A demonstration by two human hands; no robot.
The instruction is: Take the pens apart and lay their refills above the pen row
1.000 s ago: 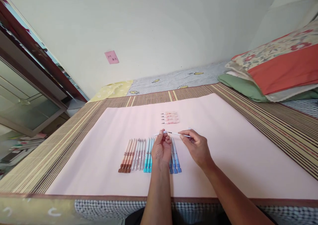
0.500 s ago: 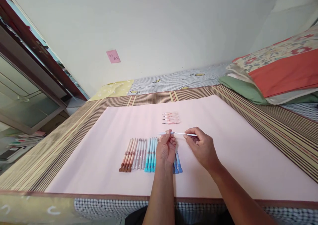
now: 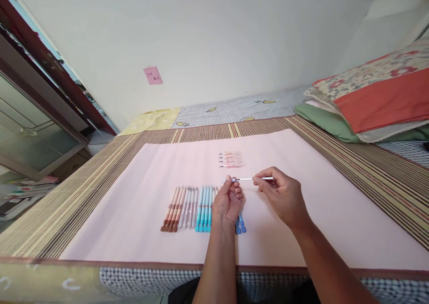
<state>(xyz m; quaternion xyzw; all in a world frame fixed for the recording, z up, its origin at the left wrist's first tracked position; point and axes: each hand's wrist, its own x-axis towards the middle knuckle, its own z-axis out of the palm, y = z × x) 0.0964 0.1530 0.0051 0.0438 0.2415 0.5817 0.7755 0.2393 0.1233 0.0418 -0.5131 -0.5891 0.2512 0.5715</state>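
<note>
My left hand [image 3: 230, 201] is closed, its thumb and fingers pinching a small pale pen part [image 3: 233, 180] mostly covered by the fingertips. A thin white pen refill [image 3: 246, 179] runs from that part to my right hand [image 3: 279, 192], which pinches its other end between thumb and fingers. Both hands are above the pink sheet [image 3: 120, 196]. Under and beside my left hand lie blue pens [image 3: 241, 223], partly hidden by the wrist. Left of it are turquoise pens [image 3: 203, 210], clear pens [image 3: 189, 210] and pink-brown pens [image 3: 172, 210] in a row.
Beyond my hands lie several short clear pen pieces [image 3: 231, 159] with dark tips. A striped mat [image 3: 110, 161] lies under the sheet. Folded bedding [image 3: 375, 103] is piled at the right. A pink note [image 3: 153, 75] is on the wall, and a glass-panelled cabinet [image 3: 30, 125] stands left.
My right hand has moved right with the refill. My left hand has shifted slightly right, and the pen part shows less beyond its fingers.
</note>
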